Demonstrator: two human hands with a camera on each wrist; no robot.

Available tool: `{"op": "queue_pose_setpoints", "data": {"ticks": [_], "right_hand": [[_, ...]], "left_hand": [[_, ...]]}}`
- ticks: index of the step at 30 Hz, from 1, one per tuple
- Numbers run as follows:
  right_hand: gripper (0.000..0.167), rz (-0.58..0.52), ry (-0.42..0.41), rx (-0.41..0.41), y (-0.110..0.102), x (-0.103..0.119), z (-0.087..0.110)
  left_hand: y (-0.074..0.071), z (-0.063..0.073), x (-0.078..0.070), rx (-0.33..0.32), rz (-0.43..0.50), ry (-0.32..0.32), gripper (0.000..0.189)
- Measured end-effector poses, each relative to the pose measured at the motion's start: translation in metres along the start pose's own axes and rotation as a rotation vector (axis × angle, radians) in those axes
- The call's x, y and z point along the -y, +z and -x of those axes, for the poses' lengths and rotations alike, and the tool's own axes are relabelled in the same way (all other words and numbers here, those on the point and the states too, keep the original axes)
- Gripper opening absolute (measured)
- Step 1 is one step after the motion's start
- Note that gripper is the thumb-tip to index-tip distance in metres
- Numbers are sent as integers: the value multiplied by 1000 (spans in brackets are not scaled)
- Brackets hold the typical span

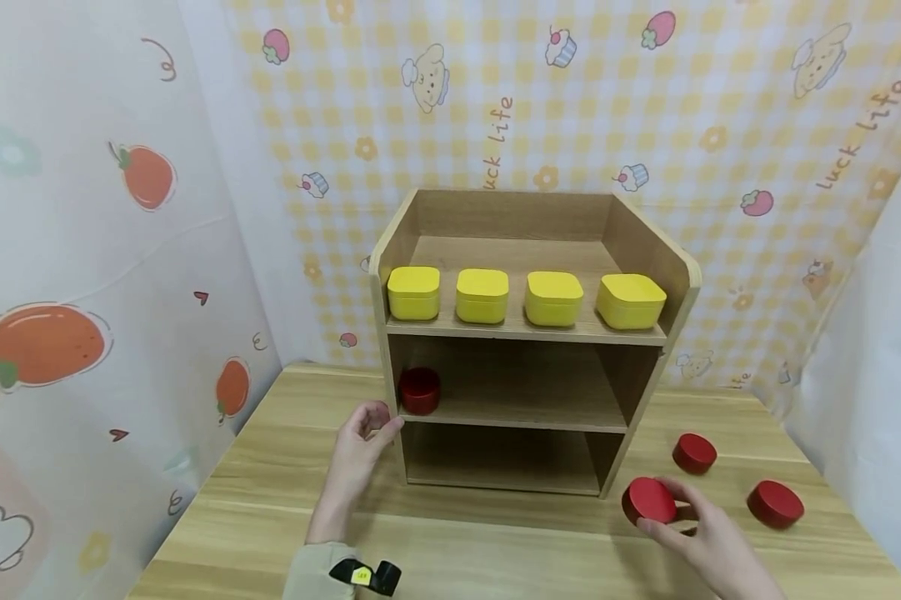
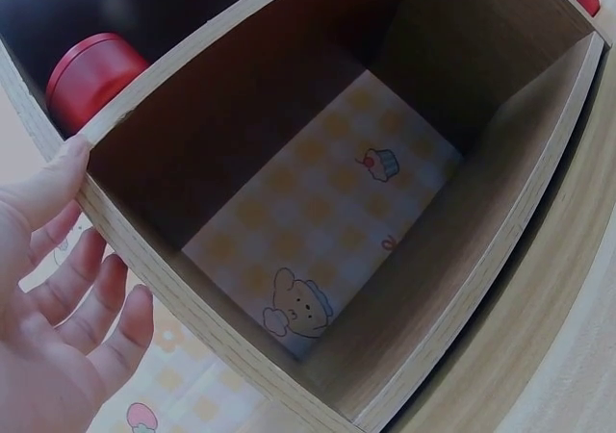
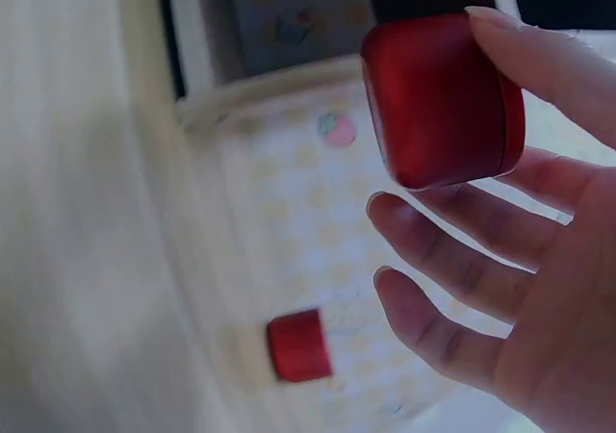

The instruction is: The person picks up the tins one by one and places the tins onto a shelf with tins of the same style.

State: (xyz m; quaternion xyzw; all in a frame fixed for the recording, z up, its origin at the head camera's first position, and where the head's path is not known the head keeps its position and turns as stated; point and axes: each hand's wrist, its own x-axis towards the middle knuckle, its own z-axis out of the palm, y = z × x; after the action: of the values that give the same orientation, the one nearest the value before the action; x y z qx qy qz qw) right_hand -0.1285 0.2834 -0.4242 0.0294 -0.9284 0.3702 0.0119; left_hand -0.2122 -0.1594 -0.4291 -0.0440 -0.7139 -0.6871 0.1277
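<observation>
A small wooden shelf unit (image 1: 513, 423) stands on the table, with a round red box (image 1: 420, 392) at the left end of its middle level. At the unit's left side, my left hand (image 1: 362, 442) touches the front edge with its thumb, the other fingers loosely bent beside the side panel. My right hand (image 1: 708, 533) pinches another round red box (image 1: 648, 500) between thumb and fingers, in front of the unit's lower right corner. In the right wrist view this held red box (image 3: 438, 101) appears tilted, with the other fingers spread below it.
Several yellow boxes (image 1: 483, 296) stand in a row on the top level. Two more red boxes, one nearer the unit (image 1: 694, 454) and one farther right (image 1: 776, 505), lie on the wooden table (image 1: 495, 550). A patterned cloth (image 1: 495, 100) hangs behind.
</observation>
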Motion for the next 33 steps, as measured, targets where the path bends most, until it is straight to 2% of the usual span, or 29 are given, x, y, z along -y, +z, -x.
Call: {"op": "queue_pose_setpoints", "data": {"ticks": [5, 12, 16, 20, 25, 33], "right_hand": [[66, -49, -91, -52, 0, 28, -1], [58, -11, -245, -131, 1, 60, -4], [57, 20, -300, -150, 3, 75, -8], [59, 21, -337, -127, 5, 90, -13], [59, -35, -366, -78, 11, 105, -22], [53, -51, -478, -78, 22, 130, -41]], "left_hand": [[1, 0, -1, -6, -13, 6, 24], [2, -1, 0, 2, -23, -11, 25], [3, -1, 0, 3, -20, -13, 25], [3, -1, 1, 0, -12, -10, 24], [3, -1, 2, -5, 2, -8, 24], [2, 0, 2, -9, 10, -2, 24]]}}
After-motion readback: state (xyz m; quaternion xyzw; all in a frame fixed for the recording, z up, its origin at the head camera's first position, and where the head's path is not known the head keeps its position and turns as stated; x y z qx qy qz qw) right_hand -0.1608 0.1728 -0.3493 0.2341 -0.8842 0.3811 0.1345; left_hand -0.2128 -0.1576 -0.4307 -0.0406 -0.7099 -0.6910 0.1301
